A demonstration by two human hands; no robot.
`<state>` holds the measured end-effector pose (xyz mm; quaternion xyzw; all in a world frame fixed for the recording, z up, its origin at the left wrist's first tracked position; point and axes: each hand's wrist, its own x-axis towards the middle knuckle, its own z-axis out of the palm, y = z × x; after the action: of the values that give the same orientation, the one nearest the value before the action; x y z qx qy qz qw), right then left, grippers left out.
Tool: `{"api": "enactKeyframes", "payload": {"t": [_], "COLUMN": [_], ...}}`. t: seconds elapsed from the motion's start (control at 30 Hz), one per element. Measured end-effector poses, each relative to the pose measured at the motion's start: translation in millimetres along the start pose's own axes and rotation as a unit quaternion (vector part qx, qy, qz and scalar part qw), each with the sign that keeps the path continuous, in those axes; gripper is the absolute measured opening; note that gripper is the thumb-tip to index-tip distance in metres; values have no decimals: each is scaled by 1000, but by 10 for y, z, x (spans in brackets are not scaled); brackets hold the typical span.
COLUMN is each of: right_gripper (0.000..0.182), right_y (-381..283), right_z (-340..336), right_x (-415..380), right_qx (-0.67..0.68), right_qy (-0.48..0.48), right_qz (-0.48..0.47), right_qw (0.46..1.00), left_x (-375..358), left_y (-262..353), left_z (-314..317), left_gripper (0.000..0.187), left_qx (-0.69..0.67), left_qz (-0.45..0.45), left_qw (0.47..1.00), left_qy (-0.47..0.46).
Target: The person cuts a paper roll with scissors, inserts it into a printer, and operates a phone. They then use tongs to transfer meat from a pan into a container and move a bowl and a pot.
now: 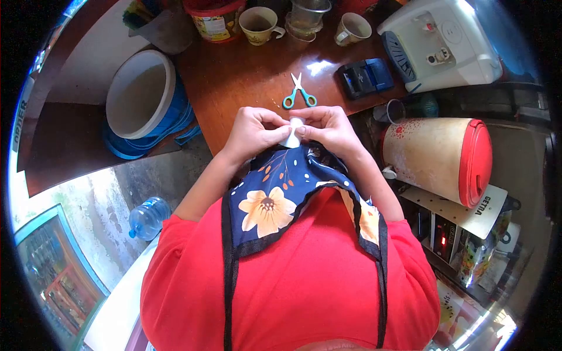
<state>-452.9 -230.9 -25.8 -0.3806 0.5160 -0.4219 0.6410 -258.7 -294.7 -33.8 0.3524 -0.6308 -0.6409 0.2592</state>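
Both hands meet at the near edge of the wooden table, holding a small white piece (294, 132) that widens toward the bottom; its exact kind I cannot make out. My left hand (257, 131) pinches it from the left with thumb and fingers. From the other side, my right hand (328, 130) grips its upper part, the thumb pressed on its front. Just beyond the fingers lie scissors (298, 92) with teal handles, blades pointing away and slightly apart. Below the hands hangs a dark blue flowered apron (263, 199) with black edging, worn over a red shirt.
On the brown table (234, 76) stand a red-rimmed tub (215, 23), two mugs (259, 26), clear plastic cups (304, 20) and a black-and-blue device (366, 78). A white water dispenser (445, 44) and a red-lidded cooler (433, 158) flank the right; a bucket (143, 96) is left.
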Motion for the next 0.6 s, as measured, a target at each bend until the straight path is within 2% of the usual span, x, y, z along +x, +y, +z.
{"api": "enactKeyframes", "payload": {"t": [0.07, 0.3, 0.4, 0.5, 0.57, 0.6], "right_gripper": [36, 37, 36, 36, 36, 36], "right_y": [36, 73, 112, 122, 131, 147], "right_z": [-14, -20, -34, -24, -24, -27], "right_x": [-40, -147, -161, -178, -181, -179], "right_qx": [-5, -11, -14, -22, -29, -37], "right_qy": [-4, -21, -24, -23, -20, -19], "right_qz": [16, 45, 51, 57, 61, 64], "right_qw": [1000, 999, 998, 998, 998, 997], "left_x": [-45, -140, -169, -195, -201, -205], "left_y": [-17, -105, -102, -117, -120, -114], "left_z": [32, 62, 106, 150, 182, 197], "left_gripper": [11, 11, 11, 9, 10, 10], "left_qx": [-25, -39, -49, 16, 98, 96], "left_qz": [-46, -83, -62, -19, 57, 56], "left_qw": [998, 995, 996, 999, 993, 994], "left_qy": [-19, -44, -42, -34, -16, -15]}}
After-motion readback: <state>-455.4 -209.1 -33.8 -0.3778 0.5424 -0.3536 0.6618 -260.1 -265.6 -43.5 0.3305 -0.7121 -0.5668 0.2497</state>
